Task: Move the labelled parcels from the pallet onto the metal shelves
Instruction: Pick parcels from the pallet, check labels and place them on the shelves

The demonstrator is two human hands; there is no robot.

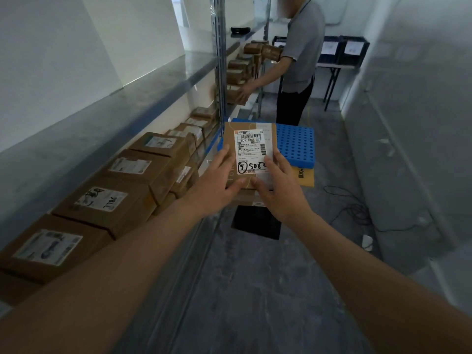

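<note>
The metal shelves (143, 80) run along the left wall, from the near corner away to the far end of the narrow room. On the lower level a row of brown cardboard parcels (107, 198) sits side by side, each with a white label on top. Further along, a second person (298, 54) in a grey shirt and dark trousers leans toward the shelves with one hand on a box there. Behind that person a folding bench (334, 69) carries dark crates (353, 48) with white papers on their fronts. The blue pallet (296, 145), its top full of round holes, lies on the grey floor (255, 290) past the hands, with a yellow envelope (305, 176) touching its near edge. A black cable (350, 210) trails across the floor to the right.

The held parcel (249, 154), a flat brown box with a barcode label and handwritten numbers, is up in the air in front of the pallet. The left hand (217, 182) grasps its left edge, fingers curled round the side, and the right hand (281, 190) grasps the right edge and near corner, thumb on top.
</note>
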